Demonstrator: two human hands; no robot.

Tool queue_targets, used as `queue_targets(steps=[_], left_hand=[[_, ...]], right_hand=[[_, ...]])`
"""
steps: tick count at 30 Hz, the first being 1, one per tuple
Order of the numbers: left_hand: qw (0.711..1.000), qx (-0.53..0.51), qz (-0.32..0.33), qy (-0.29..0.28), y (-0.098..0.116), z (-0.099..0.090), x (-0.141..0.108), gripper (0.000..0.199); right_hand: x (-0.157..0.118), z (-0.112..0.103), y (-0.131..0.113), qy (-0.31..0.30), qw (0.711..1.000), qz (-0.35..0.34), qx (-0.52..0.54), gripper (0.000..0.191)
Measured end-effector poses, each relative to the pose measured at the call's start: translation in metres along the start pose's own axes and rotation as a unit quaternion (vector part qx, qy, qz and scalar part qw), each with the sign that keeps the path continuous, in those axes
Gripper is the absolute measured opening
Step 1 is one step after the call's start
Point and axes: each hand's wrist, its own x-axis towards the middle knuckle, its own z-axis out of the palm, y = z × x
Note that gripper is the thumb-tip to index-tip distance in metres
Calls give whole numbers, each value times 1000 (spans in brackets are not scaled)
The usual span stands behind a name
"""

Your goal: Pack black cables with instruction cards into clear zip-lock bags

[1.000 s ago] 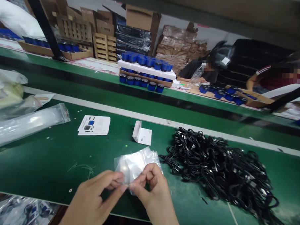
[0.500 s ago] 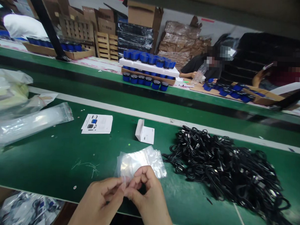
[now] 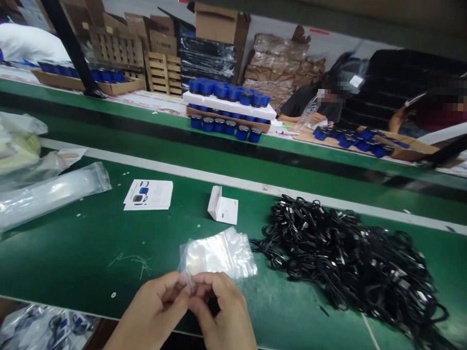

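Note:
My left hand (image 3: 156, 306) pinches the edge of a clear plastic bag (image 3: 188, 280) near the table's front edge. On the bag's other side, my right hand (image 3: 222, 308) is also closed on it, its fingertips touching those of the left. Just beyond the hands lies a fanned stack of clear bags (image 3: 218, 254). Behind that stack stands a folded white booklet (image 3: 223, 208). A pile of printed white cards (image 3: 149, 195) rests farther left. To the right is a large heap of coiled black cables (image 3: 342, 252).
Large plastic packages (image 3: 49, 193) lie at the left. Bagged items (image 3: 44, 329) fill a container below the front edge. Blue-and-black jars (image 3: 224, 125) stand on the raised far shelf (image 3: 143, 119). Several people are beyond it, one near a clear bottle (image 3: 309, 114).
My right hand's fingers have come down and drawn closer to the left fingertips around the bag. The view has shifted slightly.

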Motion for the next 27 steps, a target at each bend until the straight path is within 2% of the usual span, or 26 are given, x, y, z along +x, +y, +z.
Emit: queue_targets(steps=[4, 7, 9, 12, 16, 18, 21, 23, 27], left_hand=[[996, -75, -34, -46, -2, -3, 4, 24], [995, -86, -28, -37, -3, -1, 6, 26], [997, -70, -4, -24, -3, 3, 6, 27], [999, -27, 24, -5, -2, 10, 3, 26], [993, 75, 84, 20, -3, 18, 1, 24], [977, 154, 135, 57, -7, 20, 1, 27], [928, 266, 227, 126, -13, 21, 4, 27], [903, 304, 264, 152, -15, 22, 5, 27], [894, 312, 280, 158, -14, 22, 7, 28]], right_hand=[[-4, -2, 3, 0, 997, -60, -44, 33], [-8, 1, 3, 55, 989, -79, -109, 29], [-12, 5, 4, 75, 985, -80, -135, 30], [-16, 13, 10, 72, 986, -89, -124, 39], [-17, 12, 16, 69, 982, -117, -131, 46], [-13, 5, 14, 41, 979, -115, -166, 40], [-7, -7, 5, -15, 965, -105, -240, 27], [-5, -12, -2, -26, 949, -106, -295, 25], [-1, -8, -7, 1, 928, -101, -360, 23]])
